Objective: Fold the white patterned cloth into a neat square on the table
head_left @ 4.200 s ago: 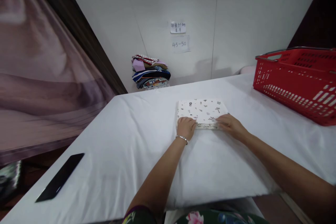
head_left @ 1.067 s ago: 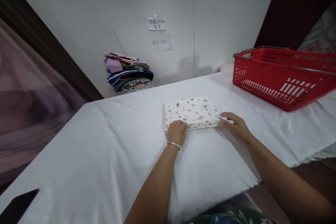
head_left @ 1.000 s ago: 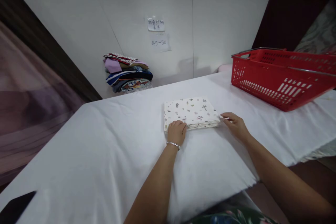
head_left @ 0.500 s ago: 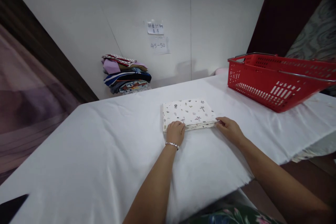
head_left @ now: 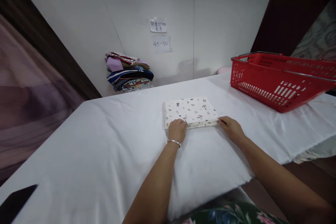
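Observation:
A folded white cloth (head_left: 191, 110) printed with small palm trees and other motifs lies flat on the white-covered table (head_left: 126, 140), its layers showing along the near edge. At the cloth's near left corner, my left hand (head_left: 177, 130), with a silver bracelet at the wrist, has its fingers on the top and its thumb at the front edge. My right hand (head_left: 231, 128) pinches the near right corner between thumb and fingertips.
A red plastic basket (head_left: 265, 80) with metal handles stands at the right rear. Behind the table's far edge is a stack of folded fabrics (head_left: 130, 73). Two paper signs (head_left: 160, 35) hang on the wall. A dark flat object (head_left: 18, 201) lies at the lower left.
The view has shifted slightly, so everything sits a little further right. Both hands stay at the near corners of the folded cloth, which looks the same.

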Tool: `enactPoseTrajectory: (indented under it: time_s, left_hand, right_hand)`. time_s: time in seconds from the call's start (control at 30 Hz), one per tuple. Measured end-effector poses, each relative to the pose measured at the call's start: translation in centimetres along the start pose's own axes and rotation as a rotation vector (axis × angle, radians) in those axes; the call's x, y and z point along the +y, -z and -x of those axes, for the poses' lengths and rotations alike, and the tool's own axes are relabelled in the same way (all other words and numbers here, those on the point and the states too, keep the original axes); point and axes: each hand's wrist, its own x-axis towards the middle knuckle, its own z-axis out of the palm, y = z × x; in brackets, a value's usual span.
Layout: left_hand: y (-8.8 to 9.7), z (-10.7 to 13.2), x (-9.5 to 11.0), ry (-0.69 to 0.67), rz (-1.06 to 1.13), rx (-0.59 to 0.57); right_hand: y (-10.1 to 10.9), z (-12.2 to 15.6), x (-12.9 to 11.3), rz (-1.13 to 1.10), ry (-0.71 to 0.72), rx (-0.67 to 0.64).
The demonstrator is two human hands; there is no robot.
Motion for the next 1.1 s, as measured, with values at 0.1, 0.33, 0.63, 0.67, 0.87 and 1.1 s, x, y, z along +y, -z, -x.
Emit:
enactPoseTrajectory:
  time_s: [0.1,0.33,0.63,0.67,0.87,1.1]
  left_hand:
    - [0.0,0.1,0.0,0.000,-0.003,0.006]
    - [0.0,0.4,0.1,-0.002,-0.005,0.058]
    - [0.8,0.9,-0.8,0.014,0.021,0.110]
    - [1.2,1.0,-1.5,0.043,0.035,0.136]
    - [4.0,2.1,-5.7,0.576,0.252,0.341]
    - [3.2,3.0,-5.5,0.754,0.543,0.177]
  right_hand:
    - [0.1,0.1,-0.1,0.032,0.009,-0.008]
    - [0.0,-0.3,-2.0,0.120,0.378,0.129]
    - [-3.9,-1.0,-8.2,0.089,0.741,-0.114]
    - [-4.4,-0.8,-8.3,0.098,0.739,-0.124]
    - [-5.3,-0.2,-7.2,0.104,0.738,-0.127]
    - [-4.7,-1.2,-9.9,0.027,0.658,-0.175]
